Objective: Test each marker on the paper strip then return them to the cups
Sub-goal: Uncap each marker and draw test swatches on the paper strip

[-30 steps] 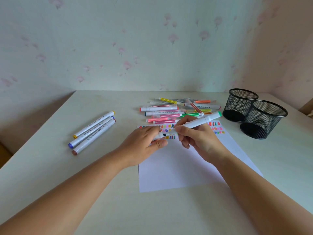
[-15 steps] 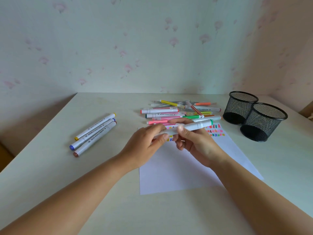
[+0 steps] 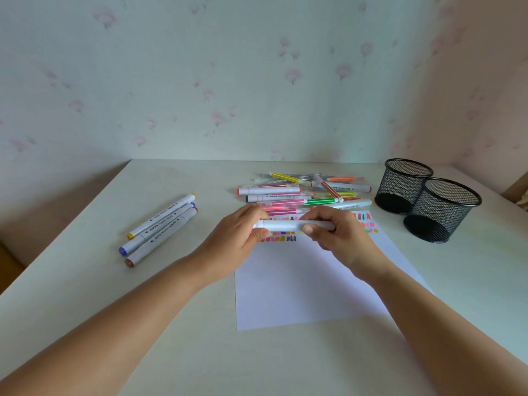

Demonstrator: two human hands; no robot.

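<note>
Back wall (image 3: 257, 81): pale greenish-white wallpaper with a scattered pattern of small pink flowers. Right wall (image 3: 491, 90): same paper, meeting the back wall at a corner and showing a warmer, pinkish cast. Table (image 3: 71, 324): smooth off-white top, set into the corner, far edge against the back wall. Light: soft and even across the surfaces; shadows faint. Lower left, beyond the table edge: a brown surface (image 3: 8, 270), possibly floor; too little shows to confirm.

White rectangular paper sheet (image 3: 300, 281): multicoloured swatch rows (image 3: 278, 238) along far edge. Right of sheet, two black wire-mesh cups (image 3: 443, 215). Left, three white plastic markers (image 3: 158, 227), ends yellow, blue, brown. Over sheet, white-barrelled marker (image 3: 288, 225).
</note>
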